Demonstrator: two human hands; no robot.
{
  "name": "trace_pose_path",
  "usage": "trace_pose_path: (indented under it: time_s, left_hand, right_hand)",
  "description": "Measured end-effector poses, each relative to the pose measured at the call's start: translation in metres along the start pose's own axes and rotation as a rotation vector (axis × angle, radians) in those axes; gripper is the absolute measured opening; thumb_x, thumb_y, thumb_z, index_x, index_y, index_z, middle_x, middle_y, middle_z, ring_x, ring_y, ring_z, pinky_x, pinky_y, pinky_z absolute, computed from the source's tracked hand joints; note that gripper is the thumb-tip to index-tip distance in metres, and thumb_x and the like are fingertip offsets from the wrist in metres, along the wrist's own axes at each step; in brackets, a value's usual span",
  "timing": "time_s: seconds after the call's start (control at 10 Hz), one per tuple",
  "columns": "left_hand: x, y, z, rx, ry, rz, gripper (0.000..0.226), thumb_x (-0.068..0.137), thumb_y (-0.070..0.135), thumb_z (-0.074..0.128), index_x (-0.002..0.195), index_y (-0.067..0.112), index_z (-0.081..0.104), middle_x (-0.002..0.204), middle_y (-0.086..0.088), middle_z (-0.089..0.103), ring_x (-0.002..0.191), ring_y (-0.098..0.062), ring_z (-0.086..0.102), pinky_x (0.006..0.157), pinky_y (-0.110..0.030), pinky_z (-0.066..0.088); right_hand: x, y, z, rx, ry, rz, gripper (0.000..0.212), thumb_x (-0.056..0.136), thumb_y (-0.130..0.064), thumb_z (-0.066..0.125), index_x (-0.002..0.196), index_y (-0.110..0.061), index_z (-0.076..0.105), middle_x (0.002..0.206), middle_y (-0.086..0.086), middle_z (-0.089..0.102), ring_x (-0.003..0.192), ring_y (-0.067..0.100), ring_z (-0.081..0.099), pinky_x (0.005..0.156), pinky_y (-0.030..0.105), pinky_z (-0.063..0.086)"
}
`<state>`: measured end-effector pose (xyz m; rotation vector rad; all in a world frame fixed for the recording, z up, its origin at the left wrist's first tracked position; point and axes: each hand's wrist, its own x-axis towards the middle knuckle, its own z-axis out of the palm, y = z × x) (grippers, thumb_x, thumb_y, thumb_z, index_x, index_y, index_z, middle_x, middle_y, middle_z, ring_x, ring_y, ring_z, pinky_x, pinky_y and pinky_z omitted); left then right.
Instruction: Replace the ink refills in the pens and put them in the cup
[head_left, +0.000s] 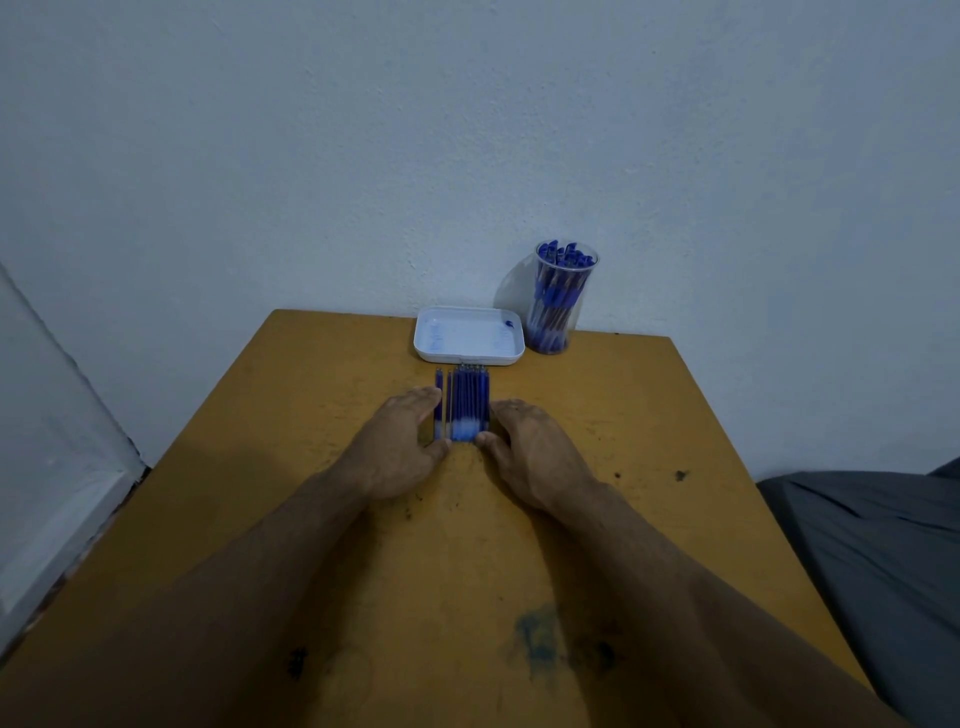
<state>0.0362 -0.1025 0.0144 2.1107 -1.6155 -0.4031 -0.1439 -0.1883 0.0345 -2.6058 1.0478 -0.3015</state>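
In the head view, a person is reaching both bare forearms across a yellow-brown desk (291, 415) that is standing against a pale wall (363, 130). A row of blue refills (464, 402) is lying side by side on the desk, running away from the person, with their clear ends nearest the hands and their metal tips pointing toward the wall. The left hand (402, 441) is resting palm down at the left edge of the row, its fingers lying nearly straight and touching the outermost refill, its thumb sitting at the near ends of the refills. The right hand (530, 449) is lying the same way at the right edge, fingers relaxed against the row and thumb by the near ends; neither hand is curling round anything, and the row is sitting between them. Just beyond the refills, a white tray (431, 340) is sitting near the far edge of the desk, with a small blue bit in its far right corner. Touching or just beside the tray on its right, a clear cup (563, 299) is standing upright, packed with blue pens (556, 291) whose caps are rising to its rim. Dark ink stains are marking the near part of the desk, and grey cloth (883, 545) is lying off to the right.
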Motion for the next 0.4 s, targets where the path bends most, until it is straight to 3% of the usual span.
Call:
trace_pose_path:
  time_s: [0.2, 0.3, 0.4]
  left_hand:
    - [-0.002, 0.003, -0.003, -0.008, -0.007, -0.004, 0.076, 0.096, 0.035, 0.063, 0.158, 0.019, 0.023, 0.165, 0.003, 0.025, 0.152, -0.013, 0.019, 0.125, -0.039, 0.021]
    - [-0.007, 0.005, -0.008, -0.014, 0.005, -0.009, 0.074, 0.096, 0.039, 0.061, 0.158, 0.019, 0.025, 0.165, 0.003, 0.026, 0.151, -0.012, 0.02, 0.124, -0.039, 0.023]
    - [-0.023, 0.006, -0.015, -0.032, 0.004, -0.047, 0.071, 0.098, 0.042, 0.058, 0.158, 0.022, 0.025, 0.166, 0.004, 0.021, 0.152, -0.012, 0.017, 0.125, -0.039, 0.021]
  right_hand:
    - [-0.001, -0.003, -0.006, 0.009, -0.039, 0.02, 0.035, 0.102, -0.038, 0.052, 0.131, -0.02, 0.054, 0.131, 0.002, 0.059, 0.118, 0.014, 0.053, 0.101, 0.031, 0.045]
    - [-0.003, -0.008, -0.012, 0.027, -0.054, 0.042, 0.024, 0.101, -0.036, 0.053, 0.12, -0.021, 0.057, 0.118, 0.0, 0.062, 0.101, 0.011, 0.056, 0.088, 0.029, 0.051]
    - [-0.017, -0.015, -0.024, 0.028, -0.05, 0.089, 0.029, 0.103, -0.033, 0.052, 0.128, -0.02, 0.054, 0.12, 0.001, 0.061, 0.1, 0.011, 0.054, 0.085, 0.027, 0.049]
